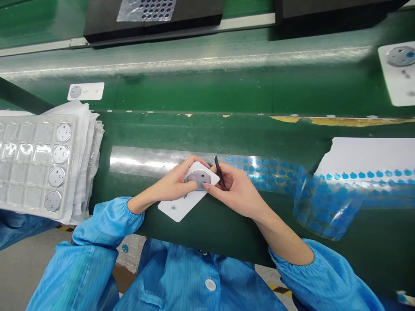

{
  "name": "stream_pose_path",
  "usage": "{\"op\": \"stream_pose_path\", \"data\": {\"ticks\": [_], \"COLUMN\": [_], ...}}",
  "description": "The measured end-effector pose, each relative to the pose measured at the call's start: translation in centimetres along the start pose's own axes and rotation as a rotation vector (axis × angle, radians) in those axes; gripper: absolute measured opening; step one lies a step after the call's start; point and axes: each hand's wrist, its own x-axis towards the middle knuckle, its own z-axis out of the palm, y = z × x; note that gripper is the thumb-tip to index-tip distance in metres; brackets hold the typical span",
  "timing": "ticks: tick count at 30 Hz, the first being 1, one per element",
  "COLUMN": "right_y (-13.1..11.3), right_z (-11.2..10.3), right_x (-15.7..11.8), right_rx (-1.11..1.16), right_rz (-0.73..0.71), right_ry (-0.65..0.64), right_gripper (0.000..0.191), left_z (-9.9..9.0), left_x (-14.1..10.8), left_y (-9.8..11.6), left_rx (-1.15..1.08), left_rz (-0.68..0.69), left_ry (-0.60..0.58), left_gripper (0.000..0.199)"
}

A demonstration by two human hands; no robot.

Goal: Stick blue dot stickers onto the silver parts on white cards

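Head view: left hand (pixel 175 183) grasps white card (pixel 181 203), right hand (pixel 235 190) grasps black tweezers (pixel 218 170) beside it.

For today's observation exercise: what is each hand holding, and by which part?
Left hand pinches the white card with grey disc at its top edge; right hand grips thin black tweezers by the lower shaft.
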Motion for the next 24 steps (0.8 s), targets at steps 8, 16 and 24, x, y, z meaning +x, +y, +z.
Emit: {"op": "stream_pose_path", "data": {"ticks": [8,16,24], "right_y": [-0.2,0.1,-0.9], "right_z": [-0.6,-0.8,0.0], "right_x": [0.2,0.3,0.4], "right_rx": [0.094,0.104,0.144], "right_rz": [0.069,0.112,0.009], "right_ry": [-0.043,-0.07,0.021], "right_gripper": [0.033,0.037,0.04], "left_z": [0.2,0.4,0.7], "left_x": [-0.3,-0.1,0.0], "left_y": [0.1,0.3,-0.8], "left_rx": [0.012,0.068,-0.188], "left_rz": [0.062,0.108,0.002], "left_ry": [-0.017,-0.036,0.156], "left_gripper": [0.046,0.048,0.042]}}
